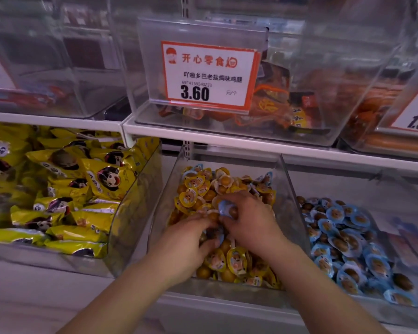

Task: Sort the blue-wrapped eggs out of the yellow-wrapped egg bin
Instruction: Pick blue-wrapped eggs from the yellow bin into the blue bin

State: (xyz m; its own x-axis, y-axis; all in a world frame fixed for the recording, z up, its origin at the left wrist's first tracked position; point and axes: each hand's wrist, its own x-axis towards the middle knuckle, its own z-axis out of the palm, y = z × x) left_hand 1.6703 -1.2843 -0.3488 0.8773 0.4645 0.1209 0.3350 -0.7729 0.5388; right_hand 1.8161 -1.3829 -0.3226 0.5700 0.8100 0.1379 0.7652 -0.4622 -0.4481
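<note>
Middle bin (179,169): clear rigid plastic, heaped with glossy yellow-wrapped eggs (237,260).
Right hand (249,220): fingers curled round a rounded blue-wrapped egg (227,208) above the heap.
Left hand (191,239): fingers bent into the pile; grasp cannot be told.
Right bin (297,179): blue-wrapped eggs are piled.

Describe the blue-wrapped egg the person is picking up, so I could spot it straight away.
Find the white price sign reading 3.60; directly below it sits a clear bin of yellow-wrapped eggs. Both hands are in that bin, and the blue-wrapped egg is pinched at the fingertips of the right hand. It is a pale blue wrapper among yellow ones.
</note>
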